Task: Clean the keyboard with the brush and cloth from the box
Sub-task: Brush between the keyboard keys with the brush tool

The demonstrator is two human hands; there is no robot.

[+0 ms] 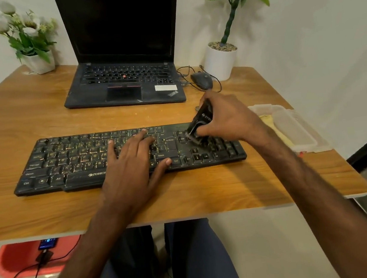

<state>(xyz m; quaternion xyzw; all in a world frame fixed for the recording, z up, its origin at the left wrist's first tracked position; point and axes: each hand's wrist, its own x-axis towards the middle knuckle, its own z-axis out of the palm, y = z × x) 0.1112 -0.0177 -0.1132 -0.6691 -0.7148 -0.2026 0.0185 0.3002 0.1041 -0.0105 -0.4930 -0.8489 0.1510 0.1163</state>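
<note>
My right hand [226,120] grips the small, light, stiff brush [200,123] by its body, bristles below on the keyboard [67,160], steadied under my flat, empty left hand [131,167].

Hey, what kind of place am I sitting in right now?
Probably a home or small office desk: a wooden table against a white wall, with an open laptop, a wired mouse and a potted plant.

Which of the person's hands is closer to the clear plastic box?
The right hand, holding the brush, works just left of the box. The left hand rests mid-keyboard, farther away.
</note>
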